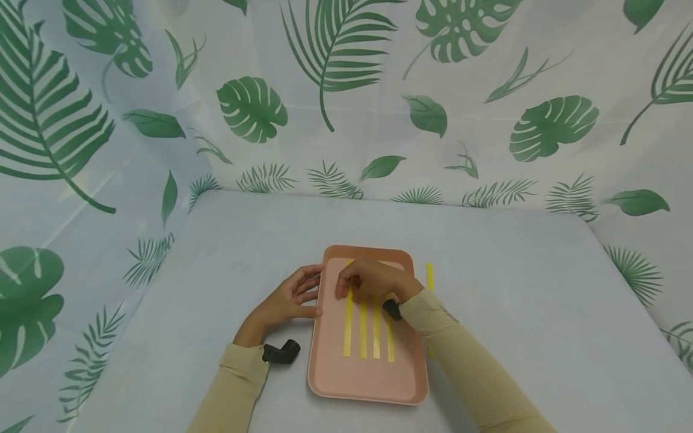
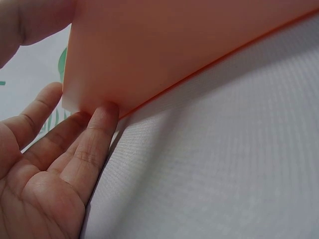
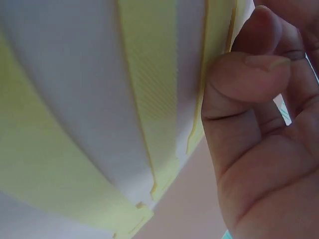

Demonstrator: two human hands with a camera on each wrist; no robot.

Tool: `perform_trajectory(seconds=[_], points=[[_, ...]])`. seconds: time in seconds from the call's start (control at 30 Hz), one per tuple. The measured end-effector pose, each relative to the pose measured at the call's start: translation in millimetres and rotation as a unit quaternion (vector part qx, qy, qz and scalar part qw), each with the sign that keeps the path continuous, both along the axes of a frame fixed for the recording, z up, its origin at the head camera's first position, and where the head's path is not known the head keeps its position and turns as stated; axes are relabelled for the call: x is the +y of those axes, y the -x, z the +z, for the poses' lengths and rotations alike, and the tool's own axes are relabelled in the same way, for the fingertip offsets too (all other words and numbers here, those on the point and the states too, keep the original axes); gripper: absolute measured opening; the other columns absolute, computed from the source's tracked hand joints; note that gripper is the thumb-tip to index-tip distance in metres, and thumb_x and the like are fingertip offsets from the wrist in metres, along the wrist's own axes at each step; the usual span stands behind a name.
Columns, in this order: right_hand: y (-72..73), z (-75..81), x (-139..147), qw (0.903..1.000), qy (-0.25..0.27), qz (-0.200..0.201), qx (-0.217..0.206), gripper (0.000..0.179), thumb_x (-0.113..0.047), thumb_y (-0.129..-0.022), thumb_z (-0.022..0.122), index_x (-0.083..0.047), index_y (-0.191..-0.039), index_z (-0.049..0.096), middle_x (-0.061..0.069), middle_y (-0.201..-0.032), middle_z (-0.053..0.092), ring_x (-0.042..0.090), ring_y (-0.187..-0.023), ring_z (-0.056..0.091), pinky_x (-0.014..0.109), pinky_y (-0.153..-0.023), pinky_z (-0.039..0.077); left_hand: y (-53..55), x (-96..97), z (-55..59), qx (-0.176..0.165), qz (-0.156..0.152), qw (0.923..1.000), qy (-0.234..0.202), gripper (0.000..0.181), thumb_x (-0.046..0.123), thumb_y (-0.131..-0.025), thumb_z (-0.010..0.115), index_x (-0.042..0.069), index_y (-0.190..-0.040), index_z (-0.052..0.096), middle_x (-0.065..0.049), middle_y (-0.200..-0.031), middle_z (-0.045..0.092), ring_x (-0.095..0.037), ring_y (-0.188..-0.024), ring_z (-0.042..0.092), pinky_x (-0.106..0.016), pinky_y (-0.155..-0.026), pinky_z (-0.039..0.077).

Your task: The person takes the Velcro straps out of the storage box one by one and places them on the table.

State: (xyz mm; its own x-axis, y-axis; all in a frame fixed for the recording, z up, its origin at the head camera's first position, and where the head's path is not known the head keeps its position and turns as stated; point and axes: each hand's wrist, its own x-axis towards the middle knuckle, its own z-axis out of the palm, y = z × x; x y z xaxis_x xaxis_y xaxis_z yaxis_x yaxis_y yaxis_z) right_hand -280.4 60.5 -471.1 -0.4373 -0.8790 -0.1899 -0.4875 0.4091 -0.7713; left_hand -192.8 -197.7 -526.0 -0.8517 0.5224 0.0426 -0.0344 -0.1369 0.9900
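Ribbed cloth (image 1: 498,276) bears a round-cornered tray (image 1: 368,383) holding narrow yellow strips (image 1: 376,340).

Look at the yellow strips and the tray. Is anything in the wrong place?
One yellow strip looks out of place: it lies on the white table beside the pink tray, partly hidden by the right sleeve. Four other strips lie side by side in the tray. Nothing looks spilled.
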Motion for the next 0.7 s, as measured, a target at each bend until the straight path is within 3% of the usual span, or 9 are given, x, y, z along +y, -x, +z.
perform_trajectory(seconds=[0.23,0.47,0.7], points=[[0.7,1.7,-3.1,0.9999,-0.008,0.006,0.010,0.037,0.025,-0.078,0.066,-0.005,-0.095,0.077,-0.004,-0.088,0.068,0.005,-0.078,0.055,0.022,-0.072,0.050,-0.6,0.3,0.6,-0.003,0.002,1.0000,-0.001,0.099,0.000,-0.088,0.089,-0.013,-0.163,0.025,-0.036,-0.171,0.025,-0.054,-0.157,0.027,-0.027,-0.114,0.051],[0.6,1.7,-2.8,0.9994,0.016,0.018,0.024,0.032,0.024,-0.078,0.067,-0.006,-0.089,0.072,-0.004,-0.084,0.066,0.004,-0.075,0.054,0.022,-0.071,0.049,0.8,0.9,-1.9,0.001,-0.001,1.0000,-0.004,0.098,-0.003,-0.088,0.087,-0.013,-0.163,0.024,-0.036,-0.171,0.024,-0.055,-0.157,0.027,-0.027,-0.114,0.051],[0.0,7.8,-0.8,0.9985,0.053,0.015,0.005,0.024,0.018,-0.098,0.058,-0.001,-0.093,0.071,0.003,-0.086,0.067,0.010,-0.074,0.055,0.026,-0.070,0.049,0.6,0.8,-1.7,-0.013,-0.001,0.9999,-0.009,0.100,0.003,-0.088,0.090,-0.011,-0.164,0.026,-0.036,-0.170,0.026,-0.055,-0.153,0.035,-0.031,-0.111,0.055]])
